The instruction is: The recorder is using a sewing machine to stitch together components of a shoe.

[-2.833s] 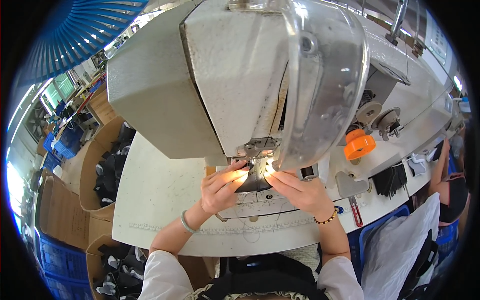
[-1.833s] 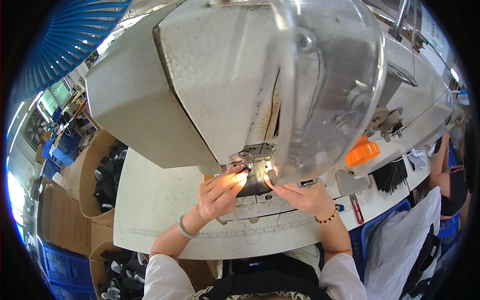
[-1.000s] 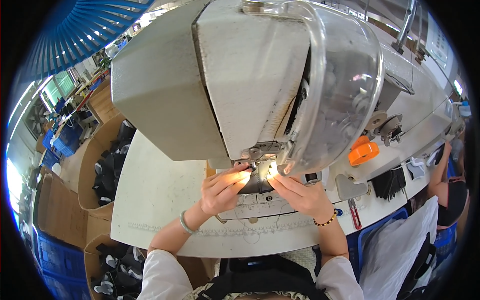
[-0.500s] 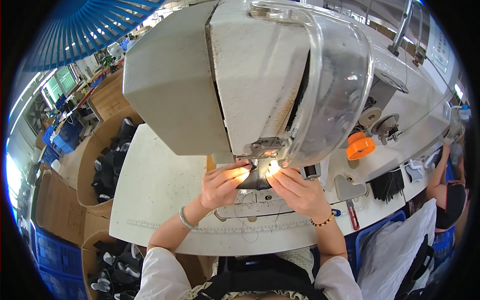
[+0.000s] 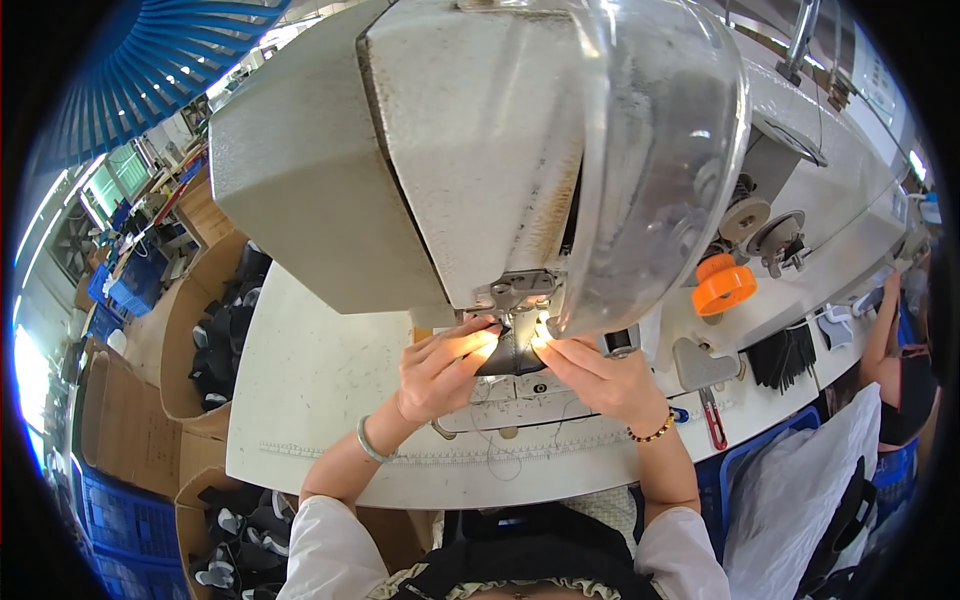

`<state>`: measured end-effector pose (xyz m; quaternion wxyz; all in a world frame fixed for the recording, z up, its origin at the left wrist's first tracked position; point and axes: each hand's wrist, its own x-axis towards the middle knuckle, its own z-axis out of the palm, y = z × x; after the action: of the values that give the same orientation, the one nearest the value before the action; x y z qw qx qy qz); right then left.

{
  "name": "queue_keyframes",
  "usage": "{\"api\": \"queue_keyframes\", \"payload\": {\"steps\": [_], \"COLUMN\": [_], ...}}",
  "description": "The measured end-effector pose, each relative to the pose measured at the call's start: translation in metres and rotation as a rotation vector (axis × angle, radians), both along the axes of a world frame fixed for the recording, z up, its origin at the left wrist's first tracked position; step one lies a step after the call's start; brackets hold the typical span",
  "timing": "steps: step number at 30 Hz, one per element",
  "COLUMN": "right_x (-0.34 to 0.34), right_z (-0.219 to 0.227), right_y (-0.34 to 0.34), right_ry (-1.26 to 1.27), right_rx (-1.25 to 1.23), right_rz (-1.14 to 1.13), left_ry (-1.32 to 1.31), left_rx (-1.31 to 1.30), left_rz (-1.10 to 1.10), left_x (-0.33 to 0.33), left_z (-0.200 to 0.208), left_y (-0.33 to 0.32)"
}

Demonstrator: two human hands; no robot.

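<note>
At far left, a blue fan grille (image 5: 150, 75) fills the upper corner, and blue crates (image 5: 130, 520) stand in the lower one. Just right of the crates, an upper cardboard box (image 5: 178, 350) and a lower cardboard box (image 5: 188, 525) hold heaped black-and-grey articles (image 5: 226, 335). Next comes the white desk (image 5: 320, 390), with a ruler scale (image 5: 400, 459) along its near edge.

The left hand (image 5: 432, 378), a pale bangle (image 5: 370, 442) at its wrist, has its fingers pinched on the left side of a dark piece (image 5: 516, 360). This piece lies beneath the head of a sewing machine (image 5: 480, 150), between the two hands and under a bright light; a seam-like line runs down its middle. The right hand (image 5: 612, 380), with a beaded bracelet (image 5: 654, 430), has its fingers pinched on the right side of the same piece; glare blurs the exact contact of the fingertips.

Above the right hand hangs a clear guard (image 5: 665, 170). Farther right are a grey paddle-shaped plate (image 5: 703, 366), a red-handled tool (image 5: 714, 420), an orange ring (image 5: 724, 287) on the machine, and a bundle of black strips (image 5: 782, 358) on the desk. A translucent plastic sheet (image 5: 800, 490) and another person (image 5: 905, 400), partly visible, occupy the far right.
</note>
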<state>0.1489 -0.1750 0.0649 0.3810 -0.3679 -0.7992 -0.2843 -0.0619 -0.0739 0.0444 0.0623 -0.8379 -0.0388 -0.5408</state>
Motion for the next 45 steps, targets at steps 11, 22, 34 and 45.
{"api": "queue_keyframes", "payload": {"steps": [11, 22, 34, 45], "right_x": [0.007, 0.011, 0.007, 0.009], "right_z": [-0.002, -0.003, 0.009, 0.009], "right_y": [0.010, 0.016, 0.010, 0.010], "right_ry": [0.090, 0.129, 0.283, 0.335], "right_rx": [-0.028, -0.067, -0.066, -0.041], "right_rz": [0.098, 0.135, 0.177, 0.189], "left_ry": [0.035, 0.058, -0.013, 0.007], "left_rx": [-0.030, -0.043, 0.028, 0.003], "left_rz": [0.055, 0.092, 0.076, 0.141], "left_x": [0.000, -0.001, 0.005, 0.004], "left_z": [0.006, 0.007, 0.003, 0.003], "left_y": [-0.009, -0.012, -0.008, -0.009]}}
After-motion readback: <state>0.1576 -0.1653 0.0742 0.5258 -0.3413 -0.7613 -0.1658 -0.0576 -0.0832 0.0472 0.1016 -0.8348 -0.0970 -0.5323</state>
